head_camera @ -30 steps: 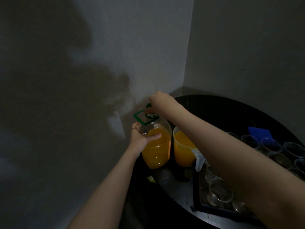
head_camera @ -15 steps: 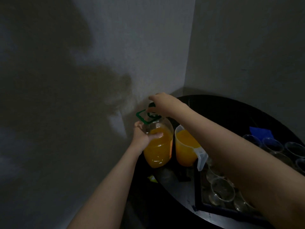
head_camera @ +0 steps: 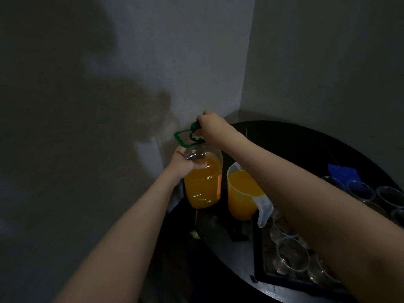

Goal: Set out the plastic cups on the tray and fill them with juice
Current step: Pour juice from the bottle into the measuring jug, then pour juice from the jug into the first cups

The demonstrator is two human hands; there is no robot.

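We have both hands on the juice bottle (head_camera: 203, 182) at the far left edge of the round black worktop (head_camera: 295, 138). Our left hand (head_camera: 185, 164) grips its shoulder, and our right hand (head_camera: 211, 125) pinches the green cap (head_camera: 195, 127) over the neck, beside the green carry handle (head_camera: 181, 138). We judge this the capping step, though we cannot tell whether the cap is going on or off. The bottle is about two-thirds full of orange juice. Just right of it stands a clear measuring jug (head_camera: 242, 193), nearly full. The clear plastic cups (head_camera: 293, 254) sit in the tray (head_camera: 259, 259) at the near right edge, apparently unfilled. Next we should take the jug by its handle and pour.
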